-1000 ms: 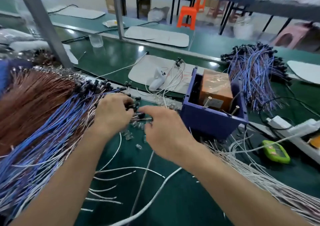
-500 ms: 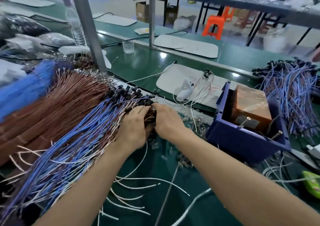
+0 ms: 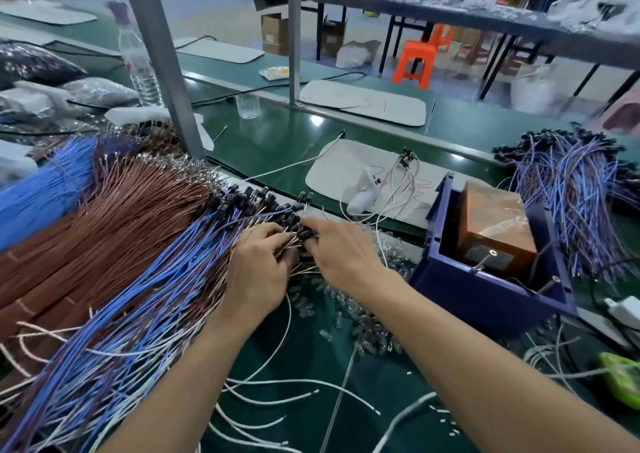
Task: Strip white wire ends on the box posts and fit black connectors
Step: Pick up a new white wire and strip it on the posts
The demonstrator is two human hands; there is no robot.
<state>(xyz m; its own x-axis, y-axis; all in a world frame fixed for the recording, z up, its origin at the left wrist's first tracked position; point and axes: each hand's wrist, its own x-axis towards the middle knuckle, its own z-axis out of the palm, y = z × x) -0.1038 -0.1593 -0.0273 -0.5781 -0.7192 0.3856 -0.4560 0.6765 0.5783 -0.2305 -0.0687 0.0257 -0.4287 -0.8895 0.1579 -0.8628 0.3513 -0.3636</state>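
On the green bench, a large fan of blue-and-white leads lies with its long axis running from lower left to upper right, black connectors pointing toward the blue box at right. Left hand curls closed on a few lead ends; right hand pinches one connector. Risk: neighbouring leads snag and drag out, given the dense tangle.

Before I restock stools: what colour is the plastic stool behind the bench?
Orange stool, clearest in the head view.
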